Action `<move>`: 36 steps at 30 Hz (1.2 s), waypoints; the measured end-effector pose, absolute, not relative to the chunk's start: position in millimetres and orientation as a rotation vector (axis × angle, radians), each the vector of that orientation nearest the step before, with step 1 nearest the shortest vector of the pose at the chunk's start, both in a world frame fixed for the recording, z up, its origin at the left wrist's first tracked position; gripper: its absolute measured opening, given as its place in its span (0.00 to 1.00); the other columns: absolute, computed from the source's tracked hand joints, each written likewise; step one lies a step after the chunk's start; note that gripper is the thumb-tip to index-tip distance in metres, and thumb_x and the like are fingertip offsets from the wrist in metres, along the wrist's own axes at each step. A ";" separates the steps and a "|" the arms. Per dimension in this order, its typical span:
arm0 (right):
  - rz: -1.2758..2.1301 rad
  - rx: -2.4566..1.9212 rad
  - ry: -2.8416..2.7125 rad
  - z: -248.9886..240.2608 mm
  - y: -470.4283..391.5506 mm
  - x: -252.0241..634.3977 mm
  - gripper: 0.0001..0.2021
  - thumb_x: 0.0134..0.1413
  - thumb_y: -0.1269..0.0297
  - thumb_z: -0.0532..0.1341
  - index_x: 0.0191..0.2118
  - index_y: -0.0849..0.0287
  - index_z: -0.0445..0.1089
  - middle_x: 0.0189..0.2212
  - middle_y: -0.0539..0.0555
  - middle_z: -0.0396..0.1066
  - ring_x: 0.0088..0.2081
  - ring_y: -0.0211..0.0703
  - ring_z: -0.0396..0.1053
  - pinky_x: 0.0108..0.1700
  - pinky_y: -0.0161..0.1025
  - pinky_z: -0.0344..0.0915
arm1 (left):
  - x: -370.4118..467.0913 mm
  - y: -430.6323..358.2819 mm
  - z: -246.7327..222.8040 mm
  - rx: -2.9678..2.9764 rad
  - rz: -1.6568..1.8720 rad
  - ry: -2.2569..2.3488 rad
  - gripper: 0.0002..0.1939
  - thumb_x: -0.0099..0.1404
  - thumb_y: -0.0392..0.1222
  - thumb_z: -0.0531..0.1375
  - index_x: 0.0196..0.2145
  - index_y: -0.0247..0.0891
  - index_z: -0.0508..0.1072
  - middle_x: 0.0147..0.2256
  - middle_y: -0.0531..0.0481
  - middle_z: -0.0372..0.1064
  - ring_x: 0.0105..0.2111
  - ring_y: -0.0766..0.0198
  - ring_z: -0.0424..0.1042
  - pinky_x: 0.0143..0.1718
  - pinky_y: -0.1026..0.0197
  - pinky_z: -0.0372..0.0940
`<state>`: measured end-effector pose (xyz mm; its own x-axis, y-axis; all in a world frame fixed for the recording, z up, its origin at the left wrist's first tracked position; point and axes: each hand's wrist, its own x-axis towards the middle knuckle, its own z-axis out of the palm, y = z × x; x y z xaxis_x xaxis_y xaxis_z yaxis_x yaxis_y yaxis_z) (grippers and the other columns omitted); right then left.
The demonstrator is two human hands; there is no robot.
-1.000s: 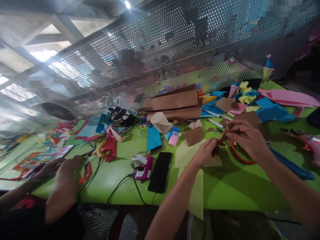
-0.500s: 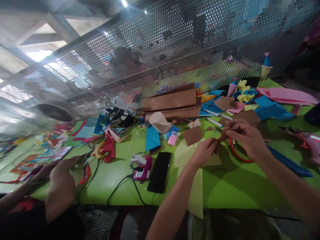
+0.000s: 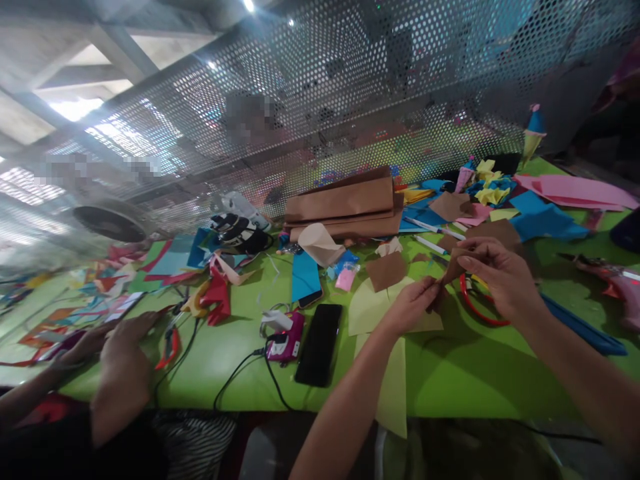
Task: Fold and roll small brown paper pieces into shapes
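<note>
Pinches a small brown paper piece (image 3: 455, 265) between thumb and fingers of the left hand (image 3: 413, 301) at the lower end; pinches the same piece near the upper end with the right hand (image 3: 493, 272), fingers bent. Holds the brown paper piece thus between both hands, over the tabletop (image 3: 475, 380), in front of the right side. Hard to tell from here how many layers or folds.

Just below the right hand, a red loop handle (image 3: 479, 319), partly hidden. Under and beside the left hand, pale yellow paper (image 3: 367, 310), with a yellow strip (image 3: 393, 393) hanging past the near edge. Touching the yellow paper at the top, a brown paper square (image 3: 387, 271).

To the left, a black phone (image 3: 319, 345) lying flat, and just beside it a magenta power block (image 3: 289, 343) with cables plugged in. Behind these, a blue paper strip (image 3: 304, 273), a curled cream sheet (image 3: 320, 245) and large folded brown paper (image 3: 343, 200). Farther right, pink sheets (image 3: 575, 192) and a blue-and-yellow cone figure (image 3: 534, 137).

At far left, a co-worker's hands (image 3: 130, 330) low over the tabletop, near orange handles (image 3: 171, 348). Beyond everything, a perforated panel (image 3: 310, 127).
</note>
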<state>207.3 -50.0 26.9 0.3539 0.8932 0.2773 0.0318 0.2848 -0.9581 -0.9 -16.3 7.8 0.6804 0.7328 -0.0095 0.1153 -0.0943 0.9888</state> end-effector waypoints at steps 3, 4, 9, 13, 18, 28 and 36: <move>0.708 -1.148 -1.070 22.7 -49.4 209.3 0.15 0.54 0.50 0.76 0.28 0.54 0.77 0.48 0.54 0.73 0.53 0.51 0.73 0.60 0.51 0.66 | 0.1 -18.0 9.8 1.896 0.569 0.861 0.14 0.77 0.46 0.52 0.42 0.39 0.74 0.31 0.50 0.72 0.32 0.61 0.70 0.38 0.60 0.64; 0.684 -1.162 -1.089 21.9 -49.3 210.2 0.14 0.55 0.50 0.75 0.29 0.54 0.77 0.47 0.54 0.74 0.52 0.51 0.73 0.60 0.51 0.67 | 0.4 -18.6 10.5 1.980 0.553 0.905 0.12 0.76 0.43 0.52 0.43 0.39 0.75 0.32 0.50 0.74 0.34 0.60 0.72 0.40 0.59 0.65; 0.529 -1.237 -1.210 24.7 -51.0 212.4 0.13 0.60 0.52 0.72 0.29 0.50 0.76 0.47 0.55 0.75 0.50 0.54 0.75 0.55 0.54 0.71 | 2.0 -20.5 10.0 2.106 0.656 1.007 0.15 0.75 0.46 0.58 0.55 0.40 0.76 0.43 0.47 0.80 0.39 0.59 0.76 0.43 0.58 0.70; 0.467 -1.245 -1.255 26.6 -52.5 211.2 0.13 0.60 0.50 0.72 0.28 0.47 0.75 0.46 0.56 0.75 0.49 0.58 0.75 0.51 0.58 0.74 | 3.6 -19.7 6.5 2.153 0.756 1.035 0.12 0.72 0.43 0.64 0.51 0.40 0.79 0.43 0.46 0.81 0.37 0.59 0.76 0.43 0.58 0.70; 0.459 -1.255 -1.247 22.6 -52.4 212.6 0.12 0.62 0.51 0.71 0.29 0.46 0.76 0.47 0.55 0.75 0.50 0.57 0.75 0.52 0.57 0.74 | 4.1 -18.3 4.0 2.050 0.811 1.016 0.10 0.71 0.40 0.64 0.48 0.39 0.82 0.44 0.45 0.83 0.43 0.56 0.79 0.46 0.57 0.71; 0.453 -1.258 -1.217 26.2 -52.5 213.4 0.12 0.62 0.49 0.70 0.30 0.47 0.77 0.48 0.55 0.75 0.51 0.58 0.75 0.55 0.59 0.71 | 2.8 -17.0 8.2 1.480 0.718 0.808 0.23 0.67 0.60 0.66 0.41 0.33 0.82 0.32 0.46 0.79 0.27 0.66 0.68 0.32 0.63 0.64; 0.465 -1.212 -1.235 24.8 -52.6 212.7 0.10 0.61 0.49 0.71 0.32 0.45 0.79 0.49 0.54 0.74 0.52 0.57 0.74 0.56 0.58 0.71 | 2.2 -16.4 13.6 1.298 0.647 0.668 0.32 0.61 0.70 0.69 0.36 0.32 0.78 0.30 0.44 0.77 0.27 0.67 0.66 0.33 0.61 0.63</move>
